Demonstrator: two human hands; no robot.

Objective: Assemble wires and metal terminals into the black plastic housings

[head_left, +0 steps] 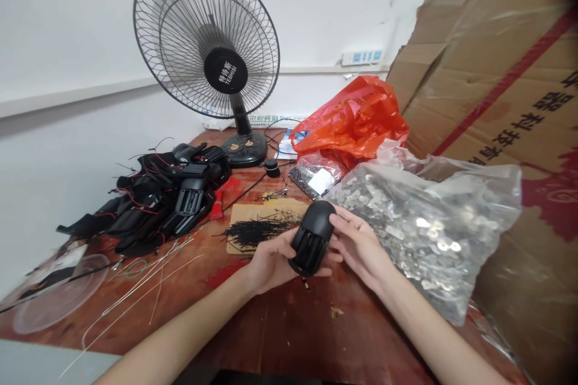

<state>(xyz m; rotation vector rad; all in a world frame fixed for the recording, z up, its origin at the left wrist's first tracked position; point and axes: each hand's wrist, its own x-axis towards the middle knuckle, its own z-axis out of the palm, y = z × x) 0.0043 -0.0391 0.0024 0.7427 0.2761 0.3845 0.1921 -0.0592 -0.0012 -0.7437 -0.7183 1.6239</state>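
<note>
A black plastic housing (pixel 312 234), rounded at the top and slotted along its side, is held between both hands above the red-brown wooden table (pixel 280 325). My left hand (pixel 271 261) cups it from below and from the left, fingers curled round its lower end. My right hand (pixel 356 240) grips it from the right, thumb and fingers pressed against its side. Just behind it lies a piece of cardboard (pixel 253 216) covered with a heap of thin black wires.
A pile of black housings with red wires (pixel 167 198) lies at the left. A black desk fan (pixel 212 42) stands at the back. An orange plastic bag (pixel 352 117), clear bags of metal parts (pixel 428 222) and a big cardboard box (pixel 510 102) fill the right. Loose wires and clear plastic lids (pixel 58 289) sit front left.
</note>
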